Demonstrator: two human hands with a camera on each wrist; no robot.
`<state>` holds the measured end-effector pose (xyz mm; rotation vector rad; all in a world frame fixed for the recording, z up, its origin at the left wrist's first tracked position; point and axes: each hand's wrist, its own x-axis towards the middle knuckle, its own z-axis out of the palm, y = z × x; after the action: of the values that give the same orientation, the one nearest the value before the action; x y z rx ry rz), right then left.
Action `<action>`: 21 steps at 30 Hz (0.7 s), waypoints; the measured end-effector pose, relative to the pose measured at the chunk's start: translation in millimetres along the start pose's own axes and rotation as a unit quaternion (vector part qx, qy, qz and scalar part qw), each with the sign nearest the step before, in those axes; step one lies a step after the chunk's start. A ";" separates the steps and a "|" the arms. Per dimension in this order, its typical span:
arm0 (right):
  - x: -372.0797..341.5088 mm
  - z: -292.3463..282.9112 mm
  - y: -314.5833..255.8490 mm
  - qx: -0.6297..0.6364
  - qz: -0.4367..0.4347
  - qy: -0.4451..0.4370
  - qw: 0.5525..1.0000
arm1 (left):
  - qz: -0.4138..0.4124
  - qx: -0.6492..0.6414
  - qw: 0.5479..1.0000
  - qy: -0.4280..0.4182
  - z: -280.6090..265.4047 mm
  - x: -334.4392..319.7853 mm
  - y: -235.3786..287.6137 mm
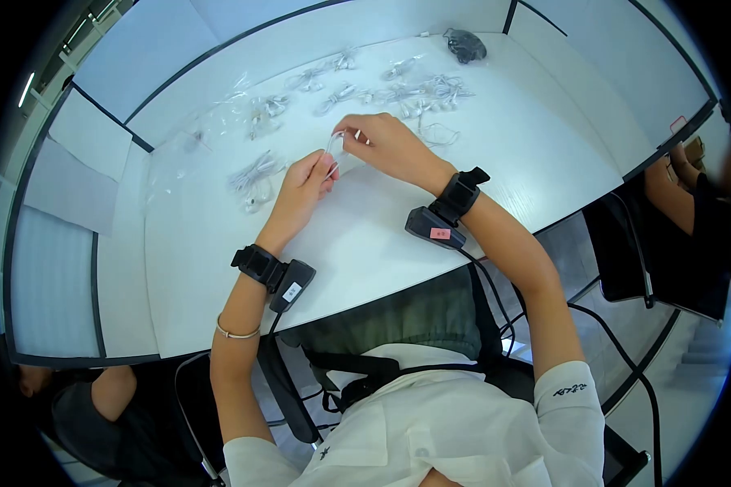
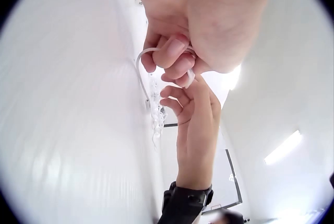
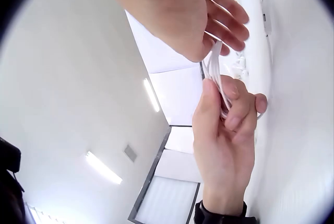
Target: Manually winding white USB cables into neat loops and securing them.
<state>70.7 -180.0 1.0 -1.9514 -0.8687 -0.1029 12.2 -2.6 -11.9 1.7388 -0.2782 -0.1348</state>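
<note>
Over the middle of the white table, my left hand (image 1: 304, 185) grips a white cable (image 3: 215, 70) bundled in several narrow loops, fingers curled round its lower part. My right hand (image 1: 391, 146) pinches the upper end of the loops between thumb and forefinger; its other fingers are loosely bent. In the left wrist view, a loose length of the cable (image 2: 139, 72) bows out from the left fingers and ends in a small plug (image 2: 147, 104) close to the tabletop.
Coiled white cables, some in clear bags, lie across the back, among them one bundle (image 1: 440, 88). Another cable bundle (image 1: 253, 172) lies left of the left hand. A dark bundle (image 1: 465, 46) sits at the back right. Low partition walls (image 1: 244, 49) enclose the table (image 1: 365, 243).
</note>
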 end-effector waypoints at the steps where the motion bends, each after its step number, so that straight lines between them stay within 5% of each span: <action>1: 0.2 -0.4 0.6 0.059 0.034 -0.034 0.997 | -0.002 -0.007 1.000 -0.010 0.4 -0.8 1.8; 5: 5.5 -7.4 13.2 0.205 0.092 -0.097 0.970 | -0.003 0.001 1.000 -0.022 -1.5 0.6 1.2; 8: 5.8 -4.9 10.0 0.249 0.118 -0.093 0.957 | -0.004 -0.011 1.000 -0.026 -4.4 1.4 -2.4; 14: 2.3 -32.9 -7.7 0.311 0.174 -0.218 0.909 | 0.020 0.020 0.999 -0.020 -7.5 2.5 -1.3; 21: 0.7 -19.1 -13.1 0.260 0.191 -0.128 0.938 | -0.020 0.017 0.996 -0.088 -4.1 0.7 7.5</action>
<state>68.4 -191.1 21.2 -1.6051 -0.5834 0.5680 13.0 -0.1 -3.7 1.7698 -0.3771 -0.3140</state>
